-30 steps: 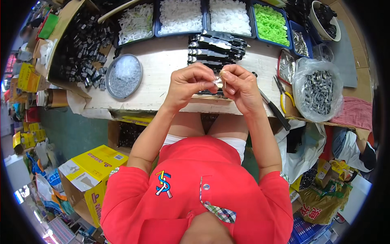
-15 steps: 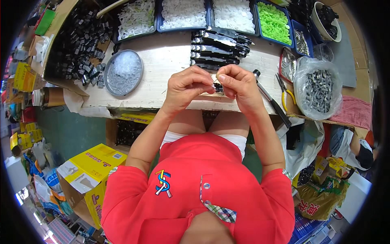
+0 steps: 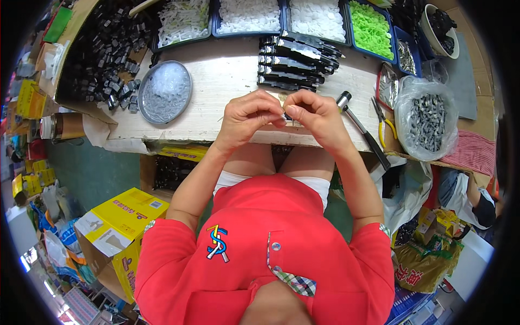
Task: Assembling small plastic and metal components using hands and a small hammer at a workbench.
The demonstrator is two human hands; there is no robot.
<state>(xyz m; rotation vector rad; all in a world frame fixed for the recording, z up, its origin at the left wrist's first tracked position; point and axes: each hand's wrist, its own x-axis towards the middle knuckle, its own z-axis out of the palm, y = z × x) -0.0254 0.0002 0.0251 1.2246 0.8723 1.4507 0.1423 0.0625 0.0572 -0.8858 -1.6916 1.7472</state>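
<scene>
Over the near edge of the white bench top [image 3: 216, 70], my left hand [image 3: 248, 116] and my right hand [image 3: 317, 115] meet fingertip to fingertip. Both are closed in a pinch. Whatever they pinch is tiny and mostly covered by the fingers, so its kind does not show. A small dark piece peeks out just below the fingertips. Beyond the hands lies a row of black elongated parts [image 3: 295, 59], side by side. To the right of my right hand rests a hammer [image 3: 364, 129] with a black grip.
Trays of white pieces [image 3: 252, 17] and a tray of green pieces [image 3: 371, 30] line the far side. A round grey dish [image 3: 181, 103] holds clear bits. Pliers [image 3: 380, 120] and a plastic bag of metal parts [image 3: 428, 122] lie right. Black parts [image 3: 108, 59] heap up left.
My right hand has tipped over and drawn slightly down and left against the left fingertips. The thin strand seen between the hands before no longer shows.
</scene>
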